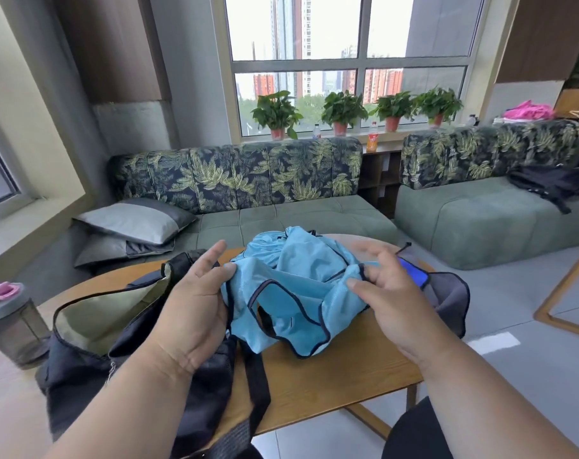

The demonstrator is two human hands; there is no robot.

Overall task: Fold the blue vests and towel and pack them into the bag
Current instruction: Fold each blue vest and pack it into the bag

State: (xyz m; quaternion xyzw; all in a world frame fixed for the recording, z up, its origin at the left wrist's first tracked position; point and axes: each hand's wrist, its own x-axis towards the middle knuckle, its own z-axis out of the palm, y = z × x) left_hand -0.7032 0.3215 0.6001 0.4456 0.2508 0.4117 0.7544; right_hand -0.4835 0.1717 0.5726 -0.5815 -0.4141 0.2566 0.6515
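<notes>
Head view: the blue vests lie crumpled mid-frame on the tabletop, unfolded. The left hand and right hand each pinch an edge. The bag, lower left, gapes unpacked; folding has barely begun.

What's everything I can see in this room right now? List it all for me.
vests: a crumpled pile, light blue with dark trim, middle of table
bag: one, black with beige lining, open, table's left end
table: one, wooden, nearest
grey cloth: one, on table behind right hand
bottle: one, grey with pink lid, far left
sofas: two, green with leaf-print backs
pillows: two, grey, left sofa
backpack: one, black, right sofa
plants: four, green in red pots, windowsill
left hand: pinches vests' left edge
right hand: pinches vests' right edge
</notes>
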